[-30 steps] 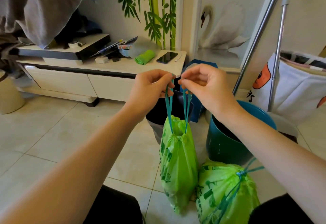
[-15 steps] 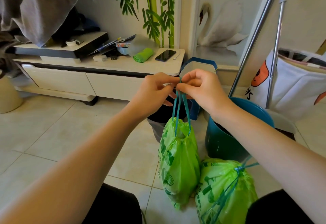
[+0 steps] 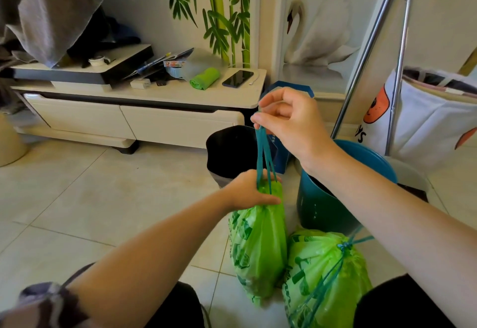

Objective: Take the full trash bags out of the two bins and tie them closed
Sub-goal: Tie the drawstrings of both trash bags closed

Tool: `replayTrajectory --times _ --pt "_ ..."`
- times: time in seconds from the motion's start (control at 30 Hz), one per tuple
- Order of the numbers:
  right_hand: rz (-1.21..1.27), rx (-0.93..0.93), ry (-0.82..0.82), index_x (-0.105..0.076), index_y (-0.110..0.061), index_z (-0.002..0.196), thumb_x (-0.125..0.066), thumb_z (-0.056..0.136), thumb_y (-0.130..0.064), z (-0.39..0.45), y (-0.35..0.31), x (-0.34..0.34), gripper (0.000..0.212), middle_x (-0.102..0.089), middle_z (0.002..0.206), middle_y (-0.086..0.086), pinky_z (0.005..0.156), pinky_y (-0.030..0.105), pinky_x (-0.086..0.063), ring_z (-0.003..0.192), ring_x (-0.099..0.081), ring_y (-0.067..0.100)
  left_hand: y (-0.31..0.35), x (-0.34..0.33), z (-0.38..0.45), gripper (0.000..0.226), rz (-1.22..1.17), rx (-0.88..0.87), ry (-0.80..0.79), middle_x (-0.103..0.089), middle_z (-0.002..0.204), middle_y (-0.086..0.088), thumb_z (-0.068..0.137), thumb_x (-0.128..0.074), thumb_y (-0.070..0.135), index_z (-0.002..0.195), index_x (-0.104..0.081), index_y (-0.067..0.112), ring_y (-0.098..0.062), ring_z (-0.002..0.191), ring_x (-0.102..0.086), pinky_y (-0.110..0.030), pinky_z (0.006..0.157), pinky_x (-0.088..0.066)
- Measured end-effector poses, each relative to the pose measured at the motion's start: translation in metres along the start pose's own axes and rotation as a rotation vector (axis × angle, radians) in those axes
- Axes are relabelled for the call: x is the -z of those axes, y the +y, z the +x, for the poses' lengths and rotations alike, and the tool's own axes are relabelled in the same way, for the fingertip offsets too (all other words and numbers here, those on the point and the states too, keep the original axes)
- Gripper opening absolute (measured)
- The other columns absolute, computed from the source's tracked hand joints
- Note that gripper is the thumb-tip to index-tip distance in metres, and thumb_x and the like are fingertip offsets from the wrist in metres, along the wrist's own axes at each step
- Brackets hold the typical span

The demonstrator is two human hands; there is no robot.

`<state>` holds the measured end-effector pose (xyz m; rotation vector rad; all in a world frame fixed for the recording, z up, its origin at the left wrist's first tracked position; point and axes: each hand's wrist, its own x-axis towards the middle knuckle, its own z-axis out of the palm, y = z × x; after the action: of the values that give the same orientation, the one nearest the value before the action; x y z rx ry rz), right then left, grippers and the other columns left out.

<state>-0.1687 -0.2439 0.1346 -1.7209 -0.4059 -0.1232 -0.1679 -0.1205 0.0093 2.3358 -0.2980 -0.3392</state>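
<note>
Beige floor tiles [image 3: 103,198] carry two green bags [image 3: 260,245], beside bins [image 3: 325,211].

The room is evenly and softly lit, bright without hard shadows; the pale tiled floor [image 3: 108,198] left of the left hand [image 3: 249,192] shows only faint dull sheen. Beyond the right hand [image 3: 289,118] the metal poles [image 3: 371,43] carry thin bright highlights. The wide lens bows straight lines toward the edges, and the sleeve [image 3: 49,304] at the bottom-left corner is smeared out of focus, while both hands stay sharp.
</note>
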Motion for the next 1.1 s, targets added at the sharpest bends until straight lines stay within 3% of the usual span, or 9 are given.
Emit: replayTrajectory --times 0.1,0.23,0.37,0.5,0.63,0.77,0.87,1.0,1.1 --pt "0.008 0.008 -0.001 -0.061 -0.008 0.095 -0.068 0.082 -0.004 -0.002 -0.001 -0.002 0.015 -0.072 0.082 0.013 0.077 0.025 -0.058 0.079 -0.070 0.021 0.000 -0.015 0.004 0.033 0.025 -0.018 0.077 -0.066 0.115 0.000 0.086 -0.068 0.034 0.115 -0.068 0.019 -0.015 0.109 -0.058 -0.038 0.100 -0.046" --pt "0.064 0.005 0.010 -0.061 -0.011 0.093 -0.067 0.084 -0.006 -0.003 -0.005 -0.003 0.012 -0.070 0.078 0.008 0.070 0.020 -0.056 0.077 -0.070 0.018 -0.003 -0.015 0.004 0.017 -0.194 -0.035 0.222 -0.067 0.116 0.001 0.088 -0.066 0.022 0.103 -0.069 0.029 -0.014 0.109 -0.060 -0.037 0.097 -0.050" --pt "0.125 -0.005 0.018 -0.061 -0.017 0.090 -0.064 0.085 -0.002 -0.004 -0.009 0.002 0.016 -0.067 0.074 0.005 0.077 0.026 -0.057 0.074 -0.067 0.014 -0.008 -0.025 0.001 0.004 -0.341 -0.024 0.181 -0.071 0.106 -0.001 0.087 -0.067 0.018 0.088 -0.071 0.020 -0.013 0.105 -0.064 -0.035 0.098 -0.050" --pt "0.226 -0.055 0.098 -0.062 -0.018 0.091 -0.061 0.083 0.004 0.002 -0.007 0.012 0.024 -0.064 0.072 0.008 0.077 0.029 -0.055 0.072 -0.064 0.015 -0.019 -0.021 0.000 0.024 -0.066 0.026 0.116 -0.064 0.086 0.001 0.095 -0.052 0.037 0.088 -0.066 0.019 -0.016 0.085 -0.061 -0.035 0.082 -0.049" --pt "0.276 -0.122 0.150 -0.061 -0.011 0.097 -0.058 0.084 0.007 0.005 0.001 0.017 0.023 -0.061 0.070 0.008 0.076 0.028 -0.052 0.070 -0.060 0.015 -0.028 -0.014 -0.002 0.033 0.097 0.069 -0.011 -0.062 0.091 -0.005 0.098 -0.038 0.047 0.097 -0.057 0.020 -0.023 0.088 -0.061 -0.041 0.085 -0.050" --pt "0.153 -0.036 0.131 -0.059 -0.013 0.095 -0.060 0.086 0.002 0.007 0.005 0.020 0.018 -0.064 0.074 0.007 0.080 0.027 -0.056 0.076 -0.064 0.016 -0.017 -0.010 -0.003 0.024 0.058 0.057 -0.050 -0.063 0.105 -0.008 0.098 -0.045 0.036 0.107 -0.059 0.018 -0.023 0.100 -0.060 -0.041 0.094 -0.047" --pt "0.073 0.062 0.076 -0.059 -0.013 0.098 -0.063 0.085 -0.001 0.005 0.004 0.021 0.019 -0.065 0.080 0.005 0.081 0.027 -0.056 0.083 -0.066 0.021 -0.012 -0.004 -0.004 0.020 -0.059 0.000 0.040 -0.064 0.119 -0.002 0.091 -0.061 0.025 0.110 -0.065 0.021 -0.016 0.111 -0.059 -0.034 0.101 -0.046" --pt "0.068 0.089 0.074 -0.060 -0.014 0.098 -0.065 0.084 -0.001 0.005 0.006 0.022 0.019 -0.065 0.081 0.004 0.078 0.023 -0.055 0.082 -0.066 0.014 -0.017 0.013 -0.007 0.024 -0.190 -0.030 0.087 -0.073 0.106 -0.003 0.084 -0.071 0.016 0.108 -0.073 0.013 -0.017 0.101 -0.068 -0.038 0.097 -0.052" --pt "0.133 0.051 0.108 -0.061 -0.013 0.096 -0.067 0.084 -0.005 0.009 0.009 0.025 0.015 -0.068 0.077 0.006 0.075 0.021 -0.054 0.074 -0.067 0.008 -0.019 0.020 -0.007 0.016 -0.222 -0.036 0.275 -0.076 0.093 0.000 0.083 -0.072 0.016 0.097 -0.077 0.009 -0.013 0.088 -0.071 -0.039 0.092 -0.055"
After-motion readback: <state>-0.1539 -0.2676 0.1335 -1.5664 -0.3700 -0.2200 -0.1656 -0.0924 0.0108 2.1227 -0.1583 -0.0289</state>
